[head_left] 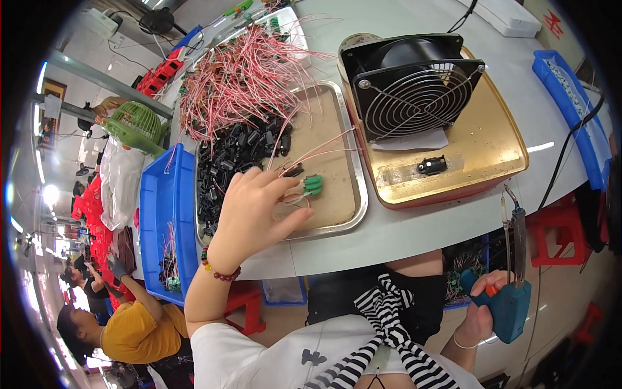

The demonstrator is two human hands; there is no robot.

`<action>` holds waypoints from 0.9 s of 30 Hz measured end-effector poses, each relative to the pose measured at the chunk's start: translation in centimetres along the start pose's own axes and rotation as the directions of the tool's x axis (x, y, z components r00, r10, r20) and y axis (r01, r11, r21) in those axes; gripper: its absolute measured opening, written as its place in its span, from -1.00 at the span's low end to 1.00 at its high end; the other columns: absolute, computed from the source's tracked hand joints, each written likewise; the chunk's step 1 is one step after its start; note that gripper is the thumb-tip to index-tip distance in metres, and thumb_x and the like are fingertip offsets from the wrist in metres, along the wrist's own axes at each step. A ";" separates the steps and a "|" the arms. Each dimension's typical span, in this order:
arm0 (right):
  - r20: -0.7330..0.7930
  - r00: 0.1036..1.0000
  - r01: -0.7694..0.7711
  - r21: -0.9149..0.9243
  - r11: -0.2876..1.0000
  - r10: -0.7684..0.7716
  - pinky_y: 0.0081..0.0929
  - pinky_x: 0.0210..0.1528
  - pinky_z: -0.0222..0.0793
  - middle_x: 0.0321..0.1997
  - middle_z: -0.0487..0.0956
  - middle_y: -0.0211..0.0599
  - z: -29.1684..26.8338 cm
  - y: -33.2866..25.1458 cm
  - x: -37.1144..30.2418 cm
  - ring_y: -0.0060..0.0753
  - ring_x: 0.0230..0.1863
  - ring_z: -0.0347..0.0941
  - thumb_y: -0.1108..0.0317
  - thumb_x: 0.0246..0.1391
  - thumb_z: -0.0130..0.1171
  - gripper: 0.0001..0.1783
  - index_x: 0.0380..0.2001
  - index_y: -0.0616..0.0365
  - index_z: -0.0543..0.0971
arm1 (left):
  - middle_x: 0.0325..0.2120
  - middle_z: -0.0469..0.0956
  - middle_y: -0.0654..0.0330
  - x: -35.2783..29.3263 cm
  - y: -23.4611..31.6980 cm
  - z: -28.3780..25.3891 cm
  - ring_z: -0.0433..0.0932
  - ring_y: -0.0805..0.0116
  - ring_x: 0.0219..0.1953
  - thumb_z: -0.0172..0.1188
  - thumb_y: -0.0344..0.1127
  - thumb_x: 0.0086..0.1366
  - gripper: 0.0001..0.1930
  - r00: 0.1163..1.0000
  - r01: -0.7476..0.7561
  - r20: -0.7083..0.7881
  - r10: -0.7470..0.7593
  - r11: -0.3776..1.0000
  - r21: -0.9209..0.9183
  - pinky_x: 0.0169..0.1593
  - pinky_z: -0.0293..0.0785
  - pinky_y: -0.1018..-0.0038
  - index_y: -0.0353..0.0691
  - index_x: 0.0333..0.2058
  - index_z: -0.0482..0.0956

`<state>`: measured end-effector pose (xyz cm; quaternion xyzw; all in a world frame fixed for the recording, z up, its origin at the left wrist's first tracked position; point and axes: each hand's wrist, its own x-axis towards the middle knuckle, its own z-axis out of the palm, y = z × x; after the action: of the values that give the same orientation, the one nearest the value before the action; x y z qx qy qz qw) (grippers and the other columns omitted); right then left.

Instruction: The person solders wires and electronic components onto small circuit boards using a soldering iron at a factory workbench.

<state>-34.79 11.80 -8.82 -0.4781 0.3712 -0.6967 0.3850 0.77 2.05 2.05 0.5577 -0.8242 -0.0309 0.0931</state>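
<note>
Fingers (275, 188) nr tray (358, 194) edge

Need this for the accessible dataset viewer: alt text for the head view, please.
Seen from above, a person's left hand reaches into a steel tray for a small green connector on red-and-white wires, beside heaps of black parts and wired pieces. The right hand grips a teal soldering gun below the table edge. A black fan sits on a gold tray.

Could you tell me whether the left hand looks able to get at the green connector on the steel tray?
Probably yes: the left hand is over the steel tray, fingertips beside the green connector, nothing between them.
</note>
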 end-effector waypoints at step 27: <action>0.020 0.999 0.030 -0.046 0.998 -0.029 -0.57 -0.52 0.27 -0.29 0.39 -0.05 2.2 0.5 2.2 -0.38 -0.51 0.32 0.25 -0.19 0.29 -0.49 -0.24 0.30 0.32 | -0.51 0.47 0.30 2.6 -0.4 3.8 0.43 0.29 -0.36 0.39 -0.34 -0.15 -0.71 0.988 -0.001 -0.139 -0.066 0.901 -0.433 -0.27 0.23 0.40 -0.14 -0.39 0.53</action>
<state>-33.12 9.34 -7.84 -0.4990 0.3765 -0.6890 0.3668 -0.54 -0.70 -1.46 0.5376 -0.7782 -0.1722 0.2754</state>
